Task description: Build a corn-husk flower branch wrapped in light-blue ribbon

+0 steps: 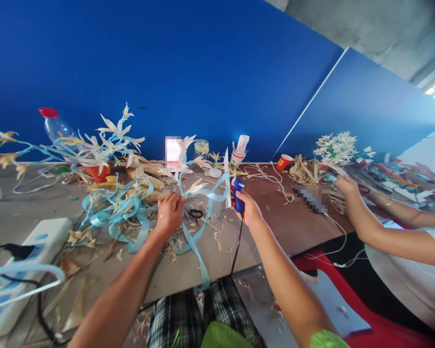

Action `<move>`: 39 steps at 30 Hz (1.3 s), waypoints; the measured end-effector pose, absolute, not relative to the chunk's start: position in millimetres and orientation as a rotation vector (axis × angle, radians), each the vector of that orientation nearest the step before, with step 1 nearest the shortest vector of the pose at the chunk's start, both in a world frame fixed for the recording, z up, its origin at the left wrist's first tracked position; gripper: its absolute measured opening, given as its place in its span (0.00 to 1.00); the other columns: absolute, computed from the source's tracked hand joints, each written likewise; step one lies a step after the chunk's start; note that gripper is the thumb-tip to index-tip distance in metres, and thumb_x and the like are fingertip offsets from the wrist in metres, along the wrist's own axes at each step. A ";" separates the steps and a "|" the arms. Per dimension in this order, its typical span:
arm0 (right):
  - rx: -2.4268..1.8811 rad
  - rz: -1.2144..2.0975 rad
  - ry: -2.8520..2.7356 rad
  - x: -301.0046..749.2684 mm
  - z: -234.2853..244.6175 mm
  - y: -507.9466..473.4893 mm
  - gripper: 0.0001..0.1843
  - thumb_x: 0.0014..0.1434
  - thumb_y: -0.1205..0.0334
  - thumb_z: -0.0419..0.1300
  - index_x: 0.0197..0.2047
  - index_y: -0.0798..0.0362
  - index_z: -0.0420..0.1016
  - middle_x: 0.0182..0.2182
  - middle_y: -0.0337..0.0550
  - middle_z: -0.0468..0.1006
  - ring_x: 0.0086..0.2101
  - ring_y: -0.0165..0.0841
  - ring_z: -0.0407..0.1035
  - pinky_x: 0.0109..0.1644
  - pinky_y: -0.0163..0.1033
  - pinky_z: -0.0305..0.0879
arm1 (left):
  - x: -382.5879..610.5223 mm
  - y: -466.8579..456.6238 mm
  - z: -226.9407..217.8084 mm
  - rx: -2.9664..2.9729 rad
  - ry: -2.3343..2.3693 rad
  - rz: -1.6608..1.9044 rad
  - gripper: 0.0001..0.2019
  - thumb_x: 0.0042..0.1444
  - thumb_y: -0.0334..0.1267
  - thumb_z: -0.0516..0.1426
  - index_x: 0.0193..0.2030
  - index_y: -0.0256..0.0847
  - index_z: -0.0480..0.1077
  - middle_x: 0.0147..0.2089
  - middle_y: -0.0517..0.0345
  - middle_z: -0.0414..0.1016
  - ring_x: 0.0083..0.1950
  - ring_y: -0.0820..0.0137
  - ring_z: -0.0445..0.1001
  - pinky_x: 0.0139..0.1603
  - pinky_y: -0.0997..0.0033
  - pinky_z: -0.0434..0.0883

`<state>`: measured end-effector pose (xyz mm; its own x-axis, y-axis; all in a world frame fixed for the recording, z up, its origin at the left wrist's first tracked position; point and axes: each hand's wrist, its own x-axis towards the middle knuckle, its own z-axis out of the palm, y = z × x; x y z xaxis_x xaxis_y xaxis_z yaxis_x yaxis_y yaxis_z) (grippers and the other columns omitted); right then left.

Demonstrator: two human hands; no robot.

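Across the surface [275,224], blue ribbon [194,244] reaches the front edge. Inside that edge, the left hand [170,212] clamps a flowered stem [180,183], the right hand [251,210] a blue glue gun [238,193]; scraps [172,255] litter the room between them.

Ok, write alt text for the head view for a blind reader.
A person's left hand holds a spray of pale flowers, the right hand a blue corded tool, likely a glue gun. Blue ribbon and husks litter the table; another person is at right.
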<state>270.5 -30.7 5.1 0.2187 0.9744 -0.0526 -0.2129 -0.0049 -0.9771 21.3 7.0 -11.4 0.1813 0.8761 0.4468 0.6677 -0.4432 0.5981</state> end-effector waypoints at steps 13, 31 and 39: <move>-1.393 0.915 -0.990 261.7 -1.7 -10.7 0.22 0.38 0.53 0.67 0.36 0.53 0.68 0.17 0.29 0.66 0.17 0.25 0.58 0.21 0.33 0.52 | 24.2 0.6 -10.7 2.322 1.598 0.999 0.13 0.61 0.36 0.47 0.29 0.39 0.67 0.33 0.53 0.72 0.38 0.66 0.70 0.41 0.66 0.58; -0.855 1.347 -1.208 253.9 40.7 -52.5 0.27 0.41 0.43 0.62 0.39 0.54 0.73 0.21 0.38 0.66 0.18 0.24 0.49 0.23 0.35 0.48 | 22.6 0.7 -13.7 2.432 1.660 0.948 0.13 0.62 0.37 0.46 0.32 0.38 0.69 0.35 0.52 0.73 0.39 0.65 0.70 0.41 0.65 0.57; -0.863 1.387 -1.362 232.9 37.5 -75.7 0.22 0.50 0.44 0.61 0.38 0.56 0.73 0.21 0.38 0.68 0.20 0.27 0.59 0.25 0.35 0.51 | 19.8 2.1 -14.8 2.475 1.700 0.968 0.14 0.62 0.36 0.46 0.29 0.39 0.68 0.33 0.53 0.73 0.35 0.66 0.70 0.40 0.65 0.56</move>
<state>232.9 -75.7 37.5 -0.2761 0.9509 0.1401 -0.1570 0.0991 -0.9826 19.8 2.1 -14.8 0.2310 0.8416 0.4883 0.8495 -0.4191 0.3204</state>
